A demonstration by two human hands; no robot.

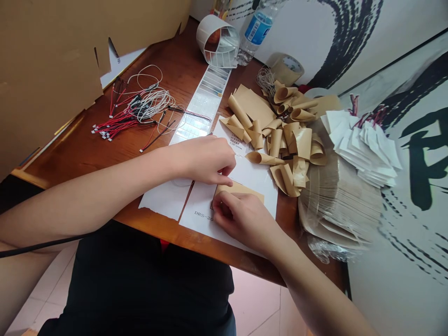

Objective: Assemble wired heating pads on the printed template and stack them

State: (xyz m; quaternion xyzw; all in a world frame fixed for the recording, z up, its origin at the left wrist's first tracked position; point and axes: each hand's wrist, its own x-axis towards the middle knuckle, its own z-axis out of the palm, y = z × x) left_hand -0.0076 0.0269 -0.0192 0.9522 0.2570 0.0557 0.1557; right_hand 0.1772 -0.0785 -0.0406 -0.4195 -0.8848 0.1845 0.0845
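Note:
A flat piece of brown paper [247, 190] lies on a white printed sheet [199, 226], partly covered by my hands. My left hand [206, 158] rests over the sheet with its fingers curled under and its thumb at the upper left corner of the brown paper. My right hand [245, 217] is closed at the lower left edge of that paper, fingertips pressed together. Whatever sits between the fingers of either hand is hidden. Above my left hand, a strip of silvery labels [206, 100] runs up to its roll [219, 42].
Left of the strip lies a bundle of red, black and white wires [140, 107]. Curled brown paper scraps [276, 140] are heaped on the right, beside a plastic-wrapped stack of cards [339, 200] topped by white tags [364, 144]. A water bottle [257, 32] and tape roll [287, 67] stand behind.

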